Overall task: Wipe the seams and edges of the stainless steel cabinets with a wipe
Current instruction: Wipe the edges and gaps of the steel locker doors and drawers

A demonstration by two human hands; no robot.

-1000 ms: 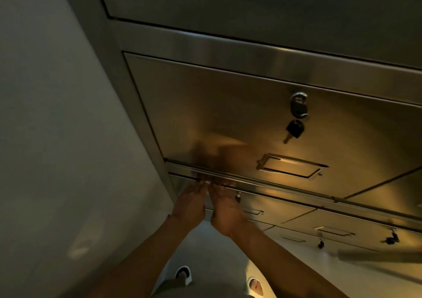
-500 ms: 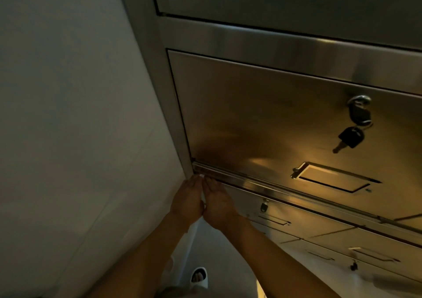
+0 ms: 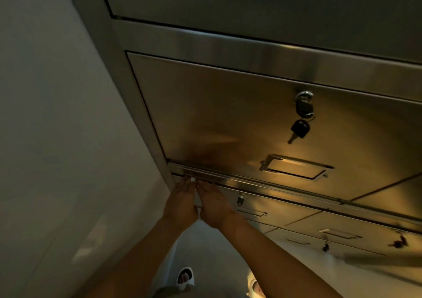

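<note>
A stainless steel cabinet door [image 3: 212,115] fills the middle of the view, with a horizontal seam and rail [image 3: 251,184] along its lower edge. My left hand [image 3: 180,203] and my right hand [image 3: 213,203] lie side by side, fingertips pressed against the rail's left end near the cabinet's corner post [image 3: 146,124]. A small white wipe [image 3: 193,179] shows between the fingertips of both hands; most of it is hidden under the fingers.
A lock with a hanging black key [image 3: 300,127] and a recessed handle [image 3: 294,166] sit on the door to the right. Lower drawers with handles and keys [image 3: 340,233] run below. A pale wall [image 3: 57,137] stands at left. My slippered feet [image 3: 185,276] show below.
Both hands have slid left along the rail to its end at the corner post. The view has shifted, so the door and key sit differently in the picture.
</note>
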